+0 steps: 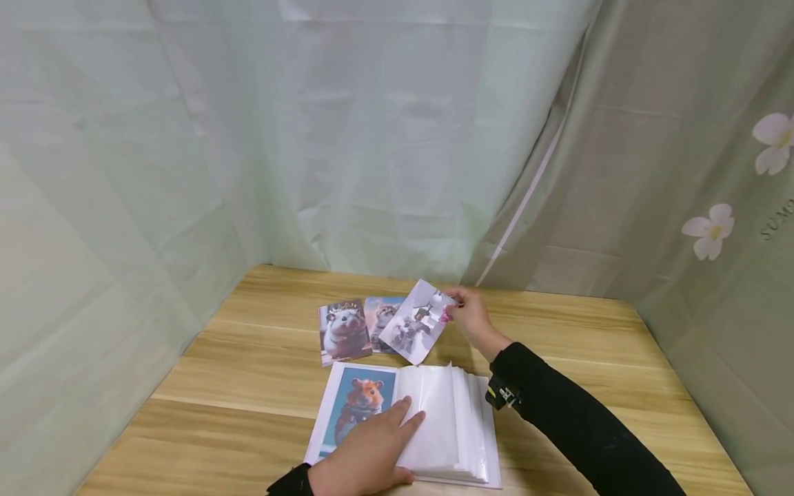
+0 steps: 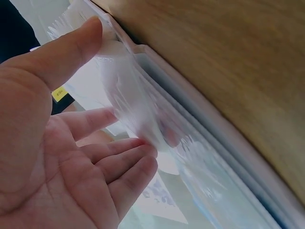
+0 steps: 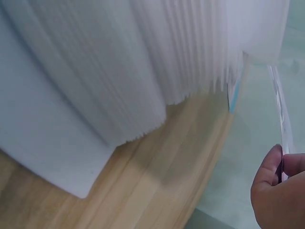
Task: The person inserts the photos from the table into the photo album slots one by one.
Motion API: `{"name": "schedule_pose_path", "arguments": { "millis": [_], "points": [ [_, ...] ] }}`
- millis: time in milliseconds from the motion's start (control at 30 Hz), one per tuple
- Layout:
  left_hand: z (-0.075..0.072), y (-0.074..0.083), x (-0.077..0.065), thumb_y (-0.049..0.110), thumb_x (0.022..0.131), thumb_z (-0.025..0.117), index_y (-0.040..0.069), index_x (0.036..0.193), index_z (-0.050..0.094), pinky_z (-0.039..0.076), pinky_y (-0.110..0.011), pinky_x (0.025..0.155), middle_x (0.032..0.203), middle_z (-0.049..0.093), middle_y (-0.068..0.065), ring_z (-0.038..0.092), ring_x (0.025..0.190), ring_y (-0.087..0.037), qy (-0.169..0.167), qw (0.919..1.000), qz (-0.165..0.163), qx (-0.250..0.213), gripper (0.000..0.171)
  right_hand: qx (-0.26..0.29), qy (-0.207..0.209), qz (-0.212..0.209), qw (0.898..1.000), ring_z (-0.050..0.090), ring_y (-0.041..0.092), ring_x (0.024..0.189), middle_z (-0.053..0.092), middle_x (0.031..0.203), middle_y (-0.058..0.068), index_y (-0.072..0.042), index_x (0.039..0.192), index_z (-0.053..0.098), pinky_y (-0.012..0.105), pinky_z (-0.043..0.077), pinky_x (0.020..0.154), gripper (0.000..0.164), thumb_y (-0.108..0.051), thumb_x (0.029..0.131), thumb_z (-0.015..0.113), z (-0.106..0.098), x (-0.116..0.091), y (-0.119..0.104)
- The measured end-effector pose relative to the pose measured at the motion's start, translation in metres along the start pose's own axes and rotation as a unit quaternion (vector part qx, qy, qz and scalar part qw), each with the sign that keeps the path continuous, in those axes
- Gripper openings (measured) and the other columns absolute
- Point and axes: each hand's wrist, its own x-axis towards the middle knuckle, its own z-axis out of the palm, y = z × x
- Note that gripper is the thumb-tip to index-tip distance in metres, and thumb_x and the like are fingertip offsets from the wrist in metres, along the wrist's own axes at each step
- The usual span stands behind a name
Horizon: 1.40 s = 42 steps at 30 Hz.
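A photo (image 1: 411, 331), pinched by the right hand (image 1: 474, 319) beyond the open album (image 1: 491, 430), could slip if gripped loosely. The left hand (image 1: 371, 448), fingers extended, rests on pages (image 1: 439, 413) that could flip if released.

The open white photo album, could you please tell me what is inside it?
The album shows a blue-backed orange hamster photo at left, partly covered by the left hand. The facing translucent plastic sleeve shows no picture. Whatever the white leaves beneath hold is covered.
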Motion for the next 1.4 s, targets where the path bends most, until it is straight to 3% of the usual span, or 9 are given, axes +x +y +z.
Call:
{"name": "schedule_pose_path", "arguments": {
  "millis": [333,567,833,1033,1200,1400],
  "points": [
    [0.0,0.001,0.001,0.05,0.078,0.082,0.015,0.148,0.05,0.053,-0.038,0.095,0.149,0.047,-0.018,0.058,0.123,-0.029,0.001,1.0,-0.003,0.006,0.085,-0.042,-0.029,-0.001,0.999,0.058,0.021,0.076,0.062,0.095,0.018,0.01,0.113,0.067,0.036,0.058,0.069,0.033,0.021,0.084,0.058,-0.006,-0.002,0.009],
    [-0.001,0.002,0.001,0.05,0.079,0.082,0.015,0.148,0.049,0.053,-0.038,0.096,0.15,0.046,-0.018,0.057,0.125,-0.028,-0.008,0.9999,-0.007,0.01,0.085,-0.06,-0.059,-0.011,0.996,0.059,0.02,0.079,0.065,0.1,0.02,0.01,0.116,0.067,0.026,0.055,0.065,0.033,0.019,0.086,0.057,-0.014,0.001,0.012],
    [-0.002,0.006,0.002,0.049,0.079,0.082,0.015,0.149,0.048,0.053,-0.039,0.097,0.151,0.046,-0.018,0.055,0.129,-0.028,-0.021,0.9996,-0.019,0.003,0.084,-0.082,-0.097,-0.016,0.992,0.06,0.017,0.073,0.066,0.108,0.023,0.009,0.119,0.067,0.032,0.058,0.066,0.034,0.019,0.088,0.056,-0.02,0.006,0.01],
    [-0.002,0.006,0.001,0.05,0.081,0.08,0.015,0.15,0.047,0.053,-0.037,0.096,0.152,0.044,-0.018,0.053,0.131,-0.028,-0.022,0.9996,-0.016,0.005,0.085,-0.1,-0.109,-0.031,0.988,0.059,0.017,0.067,0.066,0.11,0.025,0.009,0.118,0.068,0.03,0.054,0.06,0.034,0.019,0.089,0.053,-0.021,0.01,0.002],
    [-0.002,0.007,0.001,0.05,0.081,0.08,0.014,0.15,0.047,0.052,-0.038,0.098,0.152,0.044,-0.018,0.052,0.132,-0.027,-0.021,0.9997,-0.013,0.006,0.084,-0.146,-0.116,-0.042,0.982,0.059,0.016,0.068,0.065,0.124,0.023,0.003,0.117,0.072,0.025,0.047,0.056,0.033,0.015,0.091,0.054,-0.021,0.011,-0.006],
    [0.0,0.007,0.001,0.051,0.081,0.079,0.014,0.15,0.046,0.051,-0.039,0.1,0.153,0.042,-0.019,0.049,0.135,-0.028,-0.015,0.9997,-0.012,0.014,0.085,-0.177,-0.126,-0.079,0.973,0.052,0.012,0.059,0.065,0.125,0.025,0.004,0.117,0.072,0.021,0.043,0.052,0.035,0.014,0.09,0.052,-0.02,0.013,-0.016]
  ]
}}
